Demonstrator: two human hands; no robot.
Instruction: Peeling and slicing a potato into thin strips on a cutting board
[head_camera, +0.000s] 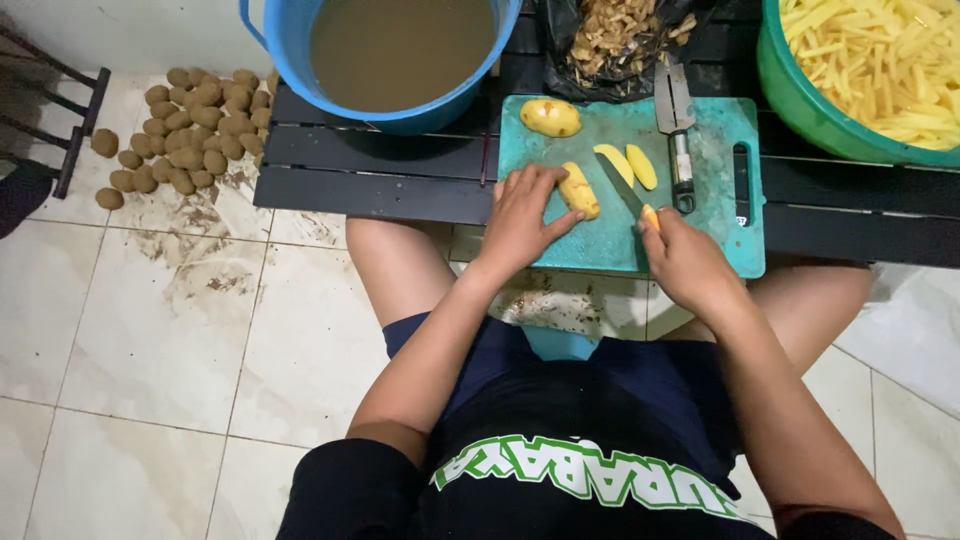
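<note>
A teal cutting board (705, 220) lies on a low black slatted table (380, 180). My left hand (520, 215) holds a peeled potato piece (579, 190) down on the board. My right hand (685, 260) grips a knife (625, 190) by its orange handle, blade pointing up-left beside that piece. Two cut potato slices (630, 165) lie just beyond the blade. A whole peeled potato (550, 118) rests at the board's far left corner. A metal peeler (677, 135) lies on the board's right part.
A blue bucket (290, 45) of murky water stands at the back. A green basin (800, 100) at the right holds cut potato sticks. A black bag of peels (615, 35) sits between them. Unpeeled potatoes (190, 130) are piled on the tiled floor at the left.
</note>
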